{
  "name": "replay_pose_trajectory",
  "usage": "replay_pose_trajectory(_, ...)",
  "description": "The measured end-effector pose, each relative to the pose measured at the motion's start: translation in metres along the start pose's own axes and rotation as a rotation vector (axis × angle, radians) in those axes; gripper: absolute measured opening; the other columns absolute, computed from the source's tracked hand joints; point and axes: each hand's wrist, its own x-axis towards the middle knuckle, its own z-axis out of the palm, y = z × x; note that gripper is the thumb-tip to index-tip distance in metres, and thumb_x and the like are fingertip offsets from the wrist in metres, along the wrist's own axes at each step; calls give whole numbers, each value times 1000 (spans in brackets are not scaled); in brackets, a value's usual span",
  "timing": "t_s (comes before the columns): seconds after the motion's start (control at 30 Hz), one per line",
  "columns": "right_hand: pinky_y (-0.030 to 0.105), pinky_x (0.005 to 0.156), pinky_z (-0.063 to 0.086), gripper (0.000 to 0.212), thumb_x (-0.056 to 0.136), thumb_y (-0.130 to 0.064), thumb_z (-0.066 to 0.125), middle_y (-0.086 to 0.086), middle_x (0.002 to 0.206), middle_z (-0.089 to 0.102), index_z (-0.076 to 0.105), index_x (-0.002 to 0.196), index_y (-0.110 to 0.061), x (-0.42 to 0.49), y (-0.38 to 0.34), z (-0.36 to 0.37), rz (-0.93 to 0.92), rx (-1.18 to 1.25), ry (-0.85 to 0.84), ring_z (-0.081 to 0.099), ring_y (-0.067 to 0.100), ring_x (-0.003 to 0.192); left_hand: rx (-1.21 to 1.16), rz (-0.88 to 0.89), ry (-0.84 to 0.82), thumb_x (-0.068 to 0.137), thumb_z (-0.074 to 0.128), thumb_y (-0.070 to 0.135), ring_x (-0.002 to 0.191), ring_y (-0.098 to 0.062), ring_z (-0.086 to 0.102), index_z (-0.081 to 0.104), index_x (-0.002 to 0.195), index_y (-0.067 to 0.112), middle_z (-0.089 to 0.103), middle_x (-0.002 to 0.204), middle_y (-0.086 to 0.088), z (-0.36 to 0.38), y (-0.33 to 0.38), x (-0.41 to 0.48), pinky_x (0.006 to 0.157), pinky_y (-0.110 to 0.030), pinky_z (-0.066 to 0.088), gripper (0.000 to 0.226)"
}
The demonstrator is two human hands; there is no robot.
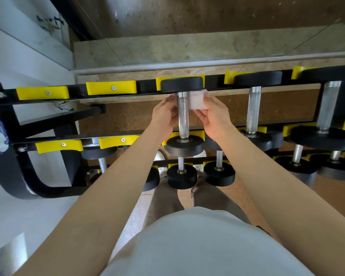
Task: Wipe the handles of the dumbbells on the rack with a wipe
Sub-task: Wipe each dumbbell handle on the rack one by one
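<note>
The right hand (213, 116) pinches the right side of a white wipe (197, 101) between thumb and curled fingers. The left hand (164, 114) curls in from the other side, its fingertips closed on the wipe's left end, of which only a sliver shows. Between the two hands the wipe passes behind the far end of a knurled steel handle (183, 114), touching it just below the far head. Nearest the camera are the person's pale shirt (197, 246) and brown trousers (163, 200), with both bare forearms reaching forward over them. Beyond the knees, small black dumbbells (181, 176) sit on the lower tiers of the black rack (4, 166). On the top tier lies the dumbbell being wiped (184, 146), its two round heads resting in yellow cradles (42, 93) on the near and far rails. To its right lie two larger dumbbells (254, 108), handles bare and parallel to the first; to its left the cradles hold nothing. Behind the rack runs a brown speckled floor strip, then a pale ledge and a dark wall (207, 14).
</note>
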Motion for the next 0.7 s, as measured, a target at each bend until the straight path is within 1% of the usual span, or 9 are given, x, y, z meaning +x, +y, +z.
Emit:
replay_pose_trajectory(0.03,39,99,55,10,99,-18,59,10,117,70,65,108,-16,-2,1,-1,-15,21,24,66,25,112,7,-13,-2,100,57,8,91,-24,67,64,125,0,68,108,-15,1,-1,0,92,-39,57,27)
replay_pose_trajectory(0.13,39,98,56,9,98,-17,62,9,115,71,68,105,-17,-6,11,9,-42,-55,55,67,25,110,8,0,66,99,58,2,90,-24,69,68,110,5,70,108,-15,-4,1,-4,93,-41,57,15)
replay_pose_trajectory(0.23,48,99,54,10,96,-18,66,6,110,74,74,96,-23,-4,21,26,-62,-257,33,69,28,106,-23,60,138,100,63,15,88,-20,72,66,111,8,73,106,-12,-19,1,-7,75,-32,61,13)
replay_pose_trajectory(0.3,51,96,55,14,97,-17,65,6,103,75,74,89,-24,0,20,29,-51,-304,27,69,35,106,-46,107,168,101,62,17,88,-18,72,66,110,8,73,103,-10,-27,-2,-9,72,-28,60,13)
replay_pose_trajectory(0.37,45,91,59,13,98,-12,62,7,100,73,72,92,-18,1,15,22,-59,-281,23,69,36,104,-20,133,196,100,63,17,89,-17,72,67,107,8,73,102,-9,-24,-8,-11,76,-29,61,11)
replay_pose_trajectory(0.43,37,88,59,13,99,-9,59,5,103,70,68,95,-17,-1,11,10,-69,-222,44,69,27,101,31,123,206,99,65,16,90,-19,72,69,105,9,74,99,-8,-13,-14,-11,80,-33,62,11)
replay_pose_trajectory(0.5,34,89,59,9,99,-11,59,3,107,68,66,101,-17,-4,11,-5,-88,-202,81,68,21,101,103,95,194,98,65,14,88,-19,71,71,103,10,73,93,-5,-3,-18,-9,83,-36,62,9)
replay_pose_trajectory(0.6,36,93,57,12,98,-8,60,0,106,67,67,102,-16,-6,23,-12,-84,-292,85,66,23,106,139,89,216,99,65,15,91,-22,71,70,104,10,73,101,-9,-11,-18,-8,78,-33,61,9)
replay_pose_trajectory(0.7,43,97,56,17,98,-3,57,2,103,71,71,102,-13,-7,36,-4,-55,-494,-9,68,24,104,95,111,248,99,63,14,94,-21,71,68,101,11,70,109,-12,-34,-16,-15,70,-26,59,5)
